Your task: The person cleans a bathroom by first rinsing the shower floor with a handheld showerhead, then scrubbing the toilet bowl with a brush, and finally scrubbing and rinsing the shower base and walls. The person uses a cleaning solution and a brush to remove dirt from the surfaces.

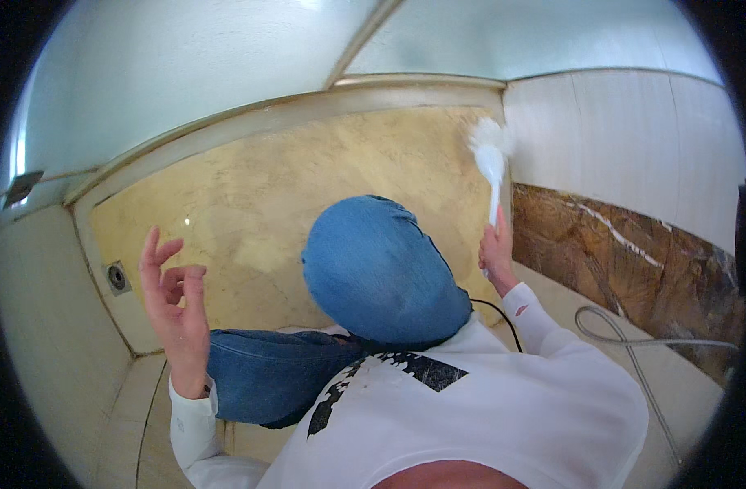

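My right hand (497,250) is closed around the handle of a white scrub brush (491,167). The brush points away from me, its round bristle head at the far right corner of the yellowish stone floor panel (259,191), close to the wall. The bristles look slightly blurred, and I cannot tell how firmly they touch the floor. My left hand (180,306) is raised at the left beside my knee, fingers apart and partly curled, holding nothing.
Frosted glass panels (210,57) rise beyond a pale raised curb (299,110). A floor drain (117,278) sits at the left. On the right are a white wall, a brown marbled strip (617,253) and a metal shower hose (633,359). My bent knees (381,269) occupy the middle.
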### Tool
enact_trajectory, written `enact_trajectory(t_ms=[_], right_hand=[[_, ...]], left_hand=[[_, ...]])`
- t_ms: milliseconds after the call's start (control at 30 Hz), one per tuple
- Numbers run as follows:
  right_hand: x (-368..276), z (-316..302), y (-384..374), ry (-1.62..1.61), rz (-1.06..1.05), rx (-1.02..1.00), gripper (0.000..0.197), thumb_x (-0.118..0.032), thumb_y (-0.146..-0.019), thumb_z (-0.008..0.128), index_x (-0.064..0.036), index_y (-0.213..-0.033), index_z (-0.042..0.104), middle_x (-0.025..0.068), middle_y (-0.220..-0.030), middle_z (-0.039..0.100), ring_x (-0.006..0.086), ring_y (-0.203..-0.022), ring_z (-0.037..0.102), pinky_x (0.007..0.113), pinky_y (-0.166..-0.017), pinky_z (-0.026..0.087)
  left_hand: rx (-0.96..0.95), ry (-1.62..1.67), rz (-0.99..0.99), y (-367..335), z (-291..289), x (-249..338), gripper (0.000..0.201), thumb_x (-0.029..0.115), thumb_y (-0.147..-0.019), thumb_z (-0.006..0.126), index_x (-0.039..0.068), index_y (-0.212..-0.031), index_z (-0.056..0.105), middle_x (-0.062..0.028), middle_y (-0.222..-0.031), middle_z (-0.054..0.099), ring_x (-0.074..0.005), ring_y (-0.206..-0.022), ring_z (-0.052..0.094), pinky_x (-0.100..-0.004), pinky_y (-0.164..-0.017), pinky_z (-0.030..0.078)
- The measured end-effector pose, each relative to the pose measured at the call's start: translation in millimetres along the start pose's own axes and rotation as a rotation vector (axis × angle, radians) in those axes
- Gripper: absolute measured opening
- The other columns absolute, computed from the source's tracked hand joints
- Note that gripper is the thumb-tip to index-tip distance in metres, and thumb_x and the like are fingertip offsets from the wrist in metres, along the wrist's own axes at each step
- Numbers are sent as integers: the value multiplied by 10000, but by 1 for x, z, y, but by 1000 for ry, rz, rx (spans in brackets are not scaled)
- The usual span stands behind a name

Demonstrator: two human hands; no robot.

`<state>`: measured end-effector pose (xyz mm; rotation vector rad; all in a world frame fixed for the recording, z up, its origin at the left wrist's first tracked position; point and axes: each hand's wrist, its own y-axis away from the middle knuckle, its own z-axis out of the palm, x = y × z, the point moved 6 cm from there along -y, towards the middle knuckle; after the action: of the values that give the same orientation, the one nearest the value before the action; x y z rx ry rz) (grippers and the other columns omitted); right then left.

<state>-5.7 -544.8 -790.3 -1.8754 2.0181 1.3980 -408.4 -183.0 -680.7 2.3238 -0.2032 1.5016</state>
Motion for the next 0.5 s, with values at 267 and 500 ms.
enact_trajectory(t_ms=[267,500], right_hand=[[227,-135,-7,-239,505,320,128,-145,-828,477,-87,-934,519,75,-609,506,197,-491,488,369,-443,407],[163,-117,-121,993,-341,-61,208,-233,-743,623,-33,-685,635,147,-658,609,269,-619,585,376,-582,457]], left_hand=[[-37,-120,-76,-13,18,-20,562,111,-898,549,123,-1411,322,-98,-1183,512,-109,-781,575,-224,-685,447],[-73,-204,-84,-4,29,-15,560,108,-904,535,126,-1417,311,-99,-1188,499,-106,-776,569,-221,-680,440]])
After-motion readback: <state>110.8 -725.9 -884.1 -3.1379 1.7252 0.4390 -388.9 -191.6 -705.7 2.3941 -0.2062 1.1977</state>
